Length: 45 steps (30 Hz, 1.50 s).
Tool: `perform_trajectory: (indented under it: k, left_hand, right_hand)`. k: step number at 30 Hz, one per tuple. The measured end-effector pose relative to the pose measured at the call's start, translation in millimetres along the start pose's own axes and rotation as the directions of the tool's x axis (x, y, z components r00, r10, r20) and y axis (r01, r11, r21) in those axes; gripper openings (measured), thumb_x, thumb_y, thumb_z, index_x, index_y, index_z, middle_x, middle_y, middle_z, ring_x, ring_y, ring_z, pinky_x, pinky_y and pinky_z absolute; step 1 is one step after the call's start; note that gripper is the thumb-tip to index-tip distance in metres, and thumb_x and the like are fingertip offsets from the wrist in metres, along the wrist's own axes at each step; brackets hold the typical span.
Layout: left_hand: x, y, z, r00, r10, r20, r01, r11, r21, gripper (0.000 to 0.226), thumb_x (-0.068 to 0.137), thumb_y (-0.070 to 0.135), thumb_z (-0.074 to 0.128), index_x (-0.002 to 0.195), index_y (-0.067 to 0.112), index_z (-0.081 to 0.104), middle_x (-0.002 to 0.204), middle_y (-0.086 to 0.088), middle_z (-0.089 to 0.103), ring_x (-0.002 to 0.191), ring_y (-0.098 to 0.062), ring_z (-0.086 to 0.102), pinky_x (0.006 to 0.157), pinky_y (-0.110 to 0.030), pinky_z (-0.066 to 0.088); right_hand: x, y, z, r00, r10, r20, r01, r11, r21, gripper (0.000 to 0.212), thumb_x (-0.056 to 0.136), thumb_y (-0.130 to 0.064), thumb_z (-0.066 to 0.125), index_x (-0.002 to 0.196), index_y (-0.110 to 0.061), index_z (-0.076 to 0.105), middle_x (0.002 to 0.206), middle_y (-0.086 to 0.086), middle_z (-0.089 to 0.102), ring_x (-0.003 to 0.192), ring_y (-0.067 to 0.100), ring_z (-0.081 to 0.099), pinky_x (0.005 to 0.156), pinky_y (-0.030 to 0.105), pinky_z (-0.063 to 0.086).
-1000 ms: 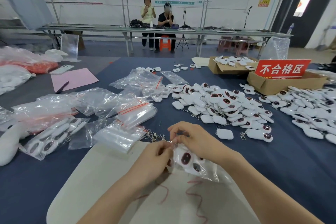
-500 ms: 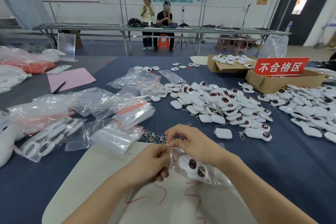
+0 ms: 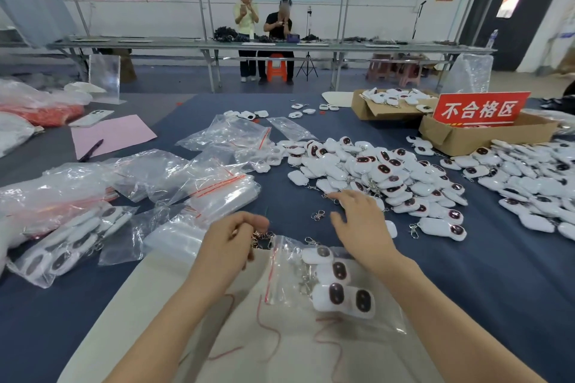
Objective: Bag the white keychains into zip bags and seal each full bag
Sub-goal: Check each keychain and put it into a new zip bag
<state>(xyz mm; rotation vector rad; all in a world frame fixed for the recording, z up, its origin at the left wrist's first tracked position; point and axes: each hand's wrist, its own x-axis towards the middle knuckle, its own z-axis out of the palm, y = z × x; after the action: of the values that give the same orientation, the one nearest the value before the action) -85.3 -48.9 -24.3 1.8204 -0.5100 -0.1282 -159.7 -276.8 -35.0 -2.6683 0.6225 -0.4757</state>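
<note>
Where zip bag [image 3: 289, 270] lay: on white board [image 3: 155, 289], mouth edge beside left hand [image 3: 230, 246].
left hand: fingers curled, hold unclear.
right hand [image 3: 357, 221]: spread wide, empty, at keychain pile [image 3: 389, 177] near edge.

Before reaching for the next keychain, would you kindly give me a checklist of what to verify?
1. Free right hand, open at the near edge of the pile: ok.
2. Loose keychains in the pile within reach: ok.
3. The bag rests on the board: ok.
4. Mouth of the bag open: cannot tell.
5. Grip of the left hand on that mouth: cannot tell; its fingers are curled beside it.
6. Count for a full bag: cannot tell; four keychains show inside.
</note>
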Motion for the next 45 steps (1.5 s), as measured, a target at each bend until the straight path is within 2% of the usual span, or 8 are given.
perform_trajectory:
  k: [6, 11, 14, 19, 22, 25, 29, 45]
  left_hand:
    - [-3.6, 0.7, 33.9, 0.829, 0.392, 0.400, -0.527, 0.786, 0.322, 0.032, 0.102, 0.023, 0.052, 0.130, 0.033, 0.063, 0.135, 0.026, 0.054, 0.129, 0.005, 0.044, 0.111, -0.012, 0.028]
    - [-20.6, -6.5, 58.8, 0.731, 0.327, 0.599, -0.667, 0.532, 0.522, 0.039, 0.104, 0.036, 0.034, 0.138, 0.027, 0.049, 0.137, 0.009, 0.052, 0.121, -0.016, 0.045, 0.106, -0.034, 0.035]
    - [-30.2, -6.2, 67.3, 0.743, 0.361, 0.564, -0.656, 0.562, 0.504, 0.044, 0.100, 0.044, 0.028, 0.134, 0.028, 0.051, 0.131, 0.009, 0.052, 0.115, -0.015, 0.045, 0.102, -0.033, 0.037]
    - [-5.3, -4.3, 61.0, 0.919, 0.314, 0.239, -0.370, 0.896, 0.245, 0.028, 0.105, 0.037, 0.048, 0.131, 0.033, 0.057, 0.120, 0.021, 0.058, 0.111, 0.004, 0.051, 0.095, -0.012, 0.039]
    - [15.4, -0.1, 60.4, 0.981, 0.174, 0.091, -0.176, 0.984, 0.018, 0.021, 0.103, 0.032, 0.054, 0.123, 0.034, 0.062, 0.104, 0.021, 0.066, 0.095, 0.002, 0.061, 0.079, -0.009, 0.045]
    - [26.3, 4.3, 69.8, 0.990, 0.102, 0.092, -0.088, 0.985, -0.148, 0.017, 0.103, 0.030, 0.056, 0.117, 0.035, 0.065, 0.104, 0.015, 0.072, 0.095, -0.010, 0.067, 0.087, -0.029, 0.054]
    - [33.0, -1.1, 77.6, 0.987, 0.119, 0.103, -0.110, 0.989, -0.094, 0.018, 0.101, 0.028, 0.061, 0.116, 0.025, 0.070, 0.088, 0.009, 0.074, 0.086, -0.012, 0.069, 0.087, -0.047, 0.057]
    - [41.1, -20.0, 76.9, 0.980, 0.143, 0.140, -0.127, 0.985, -0.118, 0.020, 0.098, 0.025, 0.066, 0.116, 0.035, 0.070, 0.103, 0.018, 0.074, 0.096, -0.004, 0.068, 0.081, -0.015, 0.052]
  right_hand:
    - [19.5, 19.9, 9.4, 0.994, 0.111, 0.014, -0.103, 0.953, -0.285, 0.047, 0.104, -0.032, 0.044, 0.150, -0.025, 0.039, 0.157, 0.007, 0.032, 0.141, 0.030, 0.035, 0.116, 0.041, 0.027]
    - [33.2, 30.4, 13.3, 0.997, 0.057, -0.053, -0.074, 0.899, -0.431, 0.039, 0.105, -0.040, 0.041, 0.138, -0.022, 0.053, 0.145, 0.007, 0.040, 0.130, 0.028, 0.042, 0.112, 0.040, 0.028]
    - [36.1, 33.8, 17.1, 0.996, 0.040, -0.076, -0.071, 0.881, -0.468, 0.041, 0.107, -0.040, 0.034, 0.131, -0.017, 0.058, 0.140, 0.008, 0.044, 0.128, 0.028, 0.044, 0.115, 0.040, 0.026]
    - [32.6, 25.8, 4.1, 0.983, -0.048, -0.179, -0.019, 0.934, -0.357, 0.037, 0.109, -0.030, 0.038, 0.120, -0.010, 0.066, 0.130, 0.010, 0.055, 0.119, 0.033, 0.050, 0.105, 0.040, 0.034]
    - [25.3, 8.5, -8.4, 0.989, -0.085, -0.118, 0.099, 0.987, 0.123, 0.026, 0.109, -0.029, 0.042, 0.107, -0.019, 0.065, 0.099, -0.006, 0.062, 0.095, 0.016, 0.058, 0.079, 0.027, 0.042]
    - [13.9, -9.5, -10.1, 0.995, -0.101, 0.024, 0.064, 0.776, 0.628, 0.023, 0.106, -0.035, 0.047, 0.091, -0.033, 0.065, 0.077, -0.025, 0.067, 0.064, -0.007, 0.059, 0.059, 0.008, 0.043]
    - [4.1, -7.4, 13.3, 0.998, -0.060, 0.036, 0.013, 0.667, 0.745, 0.019, 0.103, -0.030, 0.056, 0.095, -0.035, 0.073, 0.092, -0.016, 0.075, 0.070, 0.008, 0.070, 0.065, 0.030, 0.060]
    - [2.6, 5.9, 21.3, 0.987, -0.104, 0.125, -0.064, 0.460, 0.886, 0.028, 0.098, -0.012, 0.064, 0.108, -0.036, 0.075, 0.100, -0.009, 0.078, 0.093, 0.010, 0.074, 0.075, 0.019, 0.058]
